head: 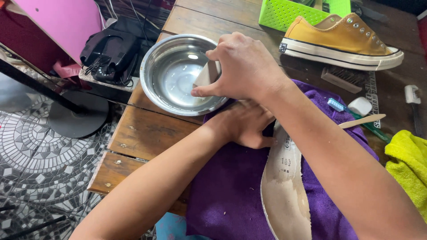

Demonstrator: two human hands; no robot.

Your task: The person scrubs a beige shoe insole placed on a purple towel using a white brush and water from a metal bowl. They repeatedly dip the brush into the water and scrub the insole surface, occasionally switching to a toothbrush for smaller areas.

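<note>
My right hand [242,69] reaches across to a steel bowl [153,84] holding clear water and pinches a small beige pad [208,74] at the bowl's right rim. Under that arm, my left hand [244,126] presses flat on the top end of a worn beige shoe insole [284,191]. The insole lies lengthwise on a purple towel [231,191] spread over the wooden table [138,133].
A mustard-yellow canvas sneaker [342,42] stands at the back right before a green plastic basket [284,13]. A brush [344,79], toothbrush [338,106], white block [359,106], wooden stick [362,121] and yellow cloth [407,164] lie right. A black device [109,55] sits left; the table edge drops to tiled floor [40,155].
</note>
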